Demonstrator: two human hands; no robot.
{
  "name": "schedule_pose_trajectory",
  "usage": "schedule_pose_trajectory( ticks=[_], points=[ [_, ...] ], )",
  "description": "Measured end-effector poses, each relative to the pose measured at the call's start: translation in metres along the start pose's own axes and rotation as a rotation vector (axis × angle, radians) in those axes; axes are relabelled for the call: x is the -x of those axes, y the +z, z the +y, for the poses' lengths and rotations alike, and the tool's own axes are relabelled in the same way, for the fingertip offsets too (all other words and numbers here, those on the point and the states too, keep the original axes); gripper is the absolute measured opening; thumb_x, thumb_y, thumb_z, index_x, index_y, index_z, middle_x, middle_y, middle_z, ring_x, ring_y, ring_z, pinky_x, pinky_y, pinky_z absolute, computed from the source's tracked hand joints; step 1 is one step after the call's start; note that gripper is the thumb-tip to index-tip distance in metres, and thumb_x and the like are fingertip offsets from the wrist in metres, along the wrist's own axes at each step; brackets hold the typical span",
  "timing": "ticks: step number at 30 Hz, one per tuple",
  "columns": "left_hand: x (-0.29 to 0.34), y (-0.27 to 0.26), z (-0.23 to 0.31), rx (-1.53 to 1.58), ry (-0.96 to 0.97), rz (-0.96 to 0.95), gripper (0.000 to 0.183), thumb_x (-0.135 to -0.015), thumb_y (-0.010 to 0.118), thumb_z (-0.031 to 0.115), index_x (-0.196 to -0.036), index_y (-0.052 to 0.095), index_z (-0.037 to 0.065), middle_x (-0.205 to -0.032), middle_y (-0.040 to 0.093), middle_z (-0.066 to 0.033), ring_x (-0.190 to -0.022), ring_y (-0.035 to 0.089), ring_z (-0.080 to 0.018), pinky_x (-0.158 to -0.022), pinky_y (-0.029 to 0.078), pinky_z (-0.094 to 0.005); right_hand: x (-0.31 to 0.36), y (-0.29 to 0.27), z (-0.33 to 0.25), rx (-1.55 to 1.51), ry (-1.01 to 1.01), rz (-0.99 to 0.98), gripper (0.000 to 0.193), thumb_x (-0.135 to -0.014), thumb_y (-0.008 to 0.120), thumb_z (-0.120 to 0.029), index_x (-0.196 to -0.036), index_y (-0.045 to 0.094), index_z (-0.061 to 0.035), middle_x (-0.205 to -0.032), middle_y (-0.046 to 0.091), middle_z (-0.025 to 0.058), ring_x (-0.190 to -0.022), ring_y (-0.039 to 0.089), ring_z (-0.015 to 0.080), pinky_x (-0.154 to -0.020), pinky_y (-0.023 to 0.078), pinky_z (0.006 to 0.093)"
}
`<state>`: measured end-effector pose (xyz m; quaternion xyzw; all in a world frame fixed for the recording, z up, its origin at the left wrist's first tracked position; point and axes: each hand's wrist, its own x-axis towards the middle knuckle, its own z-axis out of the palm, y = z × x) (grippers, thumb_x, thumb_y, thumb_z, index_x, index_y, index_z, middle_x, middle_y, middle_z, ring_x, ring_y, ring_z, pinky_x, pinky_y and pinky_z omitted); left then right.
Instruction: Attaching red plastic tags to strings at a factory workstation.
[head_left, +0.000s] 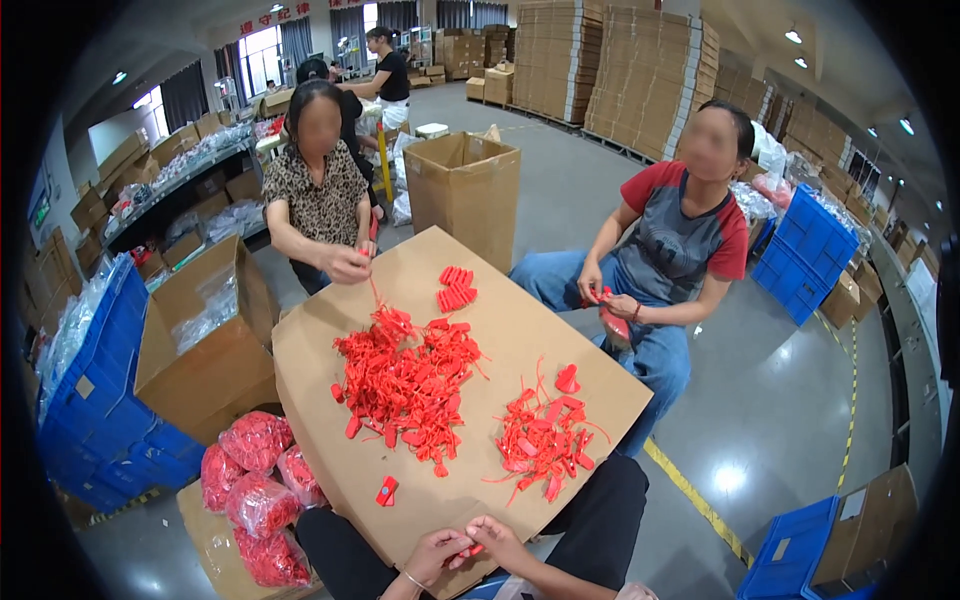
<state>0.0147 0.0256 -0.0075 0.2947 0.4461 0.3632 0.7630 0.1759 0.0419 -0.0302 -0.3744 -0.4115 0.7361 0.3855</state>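
Observation:
My left hand (433, 556) and my right hand (502, 547) meet at the near edge of the cardboard-topped table (330, 300). Their fingers are pinched together around a small red piece (474, 550), mostly hidden by the fingertips. Ahead of my hands lies a single red piece (387, 490) with a small bluish spot. Right of it is a small heap of red pieces with thin strands (540, 445), with a red cone-shaped piece (568, 379) at its far side. A larger heap of similar red pieces (405, 375) covers the table's middle.
Stacked red pieces (457, 288) lie at the far side. A person (318, 190) across and another person (680, 230) at right handle red pieces. Filled clear bags (262, 503) sit at lower left. A tall carton (462, 190) and blue crates (805, 255) stand around.

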Motion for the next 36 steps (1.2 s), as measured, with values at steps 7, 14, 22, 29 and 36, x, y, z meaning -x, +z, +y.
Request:
schedule_pose_trajectory(
  ticks=[7, 14, 22, 29, 36],
  points=[
    [0.000, -0.002, 0.007, 0.237, 0.113, 0.169, 0.010, -0.086, 0.052, 0.009, -0.077, 0.052, 0.004, -0.065, 0.055, -0.0066, -0.046, 0.046, -0.0099, -0.042, 0.037, -0.0210, 0.010, 0.000, 0.004, -0.284, 0.128, -0.182, 0.024, -0.090, 0.050, -0.021, -0.107, 0.049, -0.0044, -0.092, 0.060, 0.0019, -0.083, 0.058, 0.0085, -0.068, 0.042, 0.0199],
    [-0.010, -0.008, -0.001, 0.196, 0.196, 0.262, 0.011, -0.084, 0.053, 0.006, -0.074, 0.053, 0.003, -0.060, 0.051, -0.0037, -0.045, 0.043, -0.0078, -0.042, 0.034, -0.0184, 0.005, -0.009, 0.007, -0.270, 0.110, -0.121, 0.022, -0.085, 0.057, -0.007, -0.104, 0.049, 0.0012, -0.094, 0.061, 0.0099, -0.083, 0.060, 0.0139, -0.075, 0.047, 0.0249],
    [-0.005, -0.017, 0.006, 0.059, 0.005, 0.135, 0.012, -0.085, 0.056, 0.011, -0.083, 0.060, 0.000, -0.060, 0.049, 0.0019, -0.046, 0.037, -0.0029, -0.042, 0.028, -0.0170, 0.013, -0.024, -0.005, 0.031, 0.136, -0.248, 0.024, -0.084, 0.059, -0.010, -0.106, 0.055, -0.0023, -0.088, 0.059, -0.0003, -0.077, 0.053, 0.0033, -0.065, 0.041, 0.0168],
    [0.008, -0.015, 0.013, -0.162, -0.243, -0.170, 0.021, -0.088, 0.054, 0.020, -0.092, 0.062, 0.002, -0.062, 0.050, 0.0041, -0.049, 0.037, -0.0015, -0.045, 0.028, -0.0159, 0.015, -0.027, -0.035, -0.052, 0.207, -0.384, 0.021, -0.085, 0.058, -0.007, -0.104, 0.054, -0.0001, -0.089, 0.059, 0.0026, -0.079, 0.055, 0.0062, -0.071, 0.046, 0.0200],
    [0.011, -0.017, 0.010, -0.195, -0.203, -0.182, 0.017, -0.088, 0.053, 0.019, -0.088, 0.061, 0.003, -0.062, 0.049, 0.0051, -0.049, 0.037, -0.0018, -0.046, 0.028, -0.0160, 0.015, -0.031, -0.030, -0.085, 0.178, -0.378, 0.022, -0.086, 0.057, -0.013, -0.104, 0.054, -0.0009, -0.090, 0.060, 0.0031, -0.079, 0.057, 0.0076, -0.071, 0.046, 0.0204]
  ],
)
